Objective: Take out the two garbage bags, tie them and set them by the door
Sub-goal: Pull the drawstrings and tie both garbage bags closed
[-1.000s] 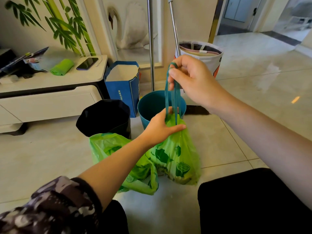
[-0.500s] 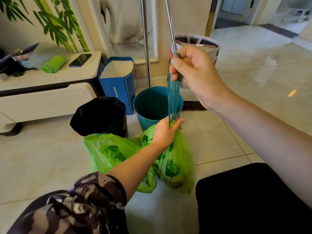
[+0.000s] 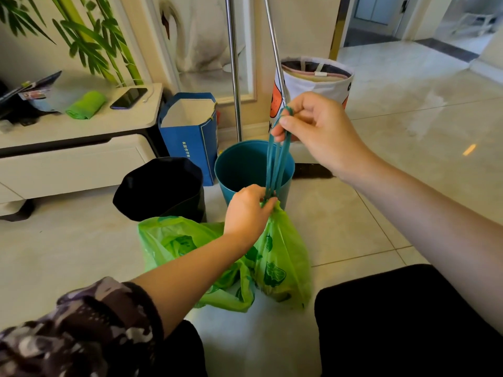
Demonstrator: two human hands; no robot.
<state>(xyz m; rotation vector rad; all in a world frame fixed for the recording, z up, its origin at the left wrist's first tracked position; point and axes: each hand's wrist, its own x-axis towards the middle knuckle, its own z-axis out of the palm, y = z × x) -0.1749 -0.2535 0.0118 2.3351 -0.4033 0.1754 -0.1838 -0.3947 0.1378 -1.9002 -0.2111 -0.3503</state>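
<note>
Her right hand [image 3: 318, 131] pinches the teal drawstring loops [image 3: 275, 164] taut; her left hand [image 3: 249, 210] clamps the neck of the leaf-printed green plastic garbage bag [image 3: 283, 262], which sits on the tiled floor [image 3: 353, 227] beside a second green bag [image 3: 174, 240].

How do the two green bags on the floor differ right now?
The right bag has its neck cinched, gripped by the left hand, with the right hand pulling its drawstring upward. The left bag lies slumped and unheld, its mouth looking loose. Both are translucent green with leaf prints, and they touch.
</note>
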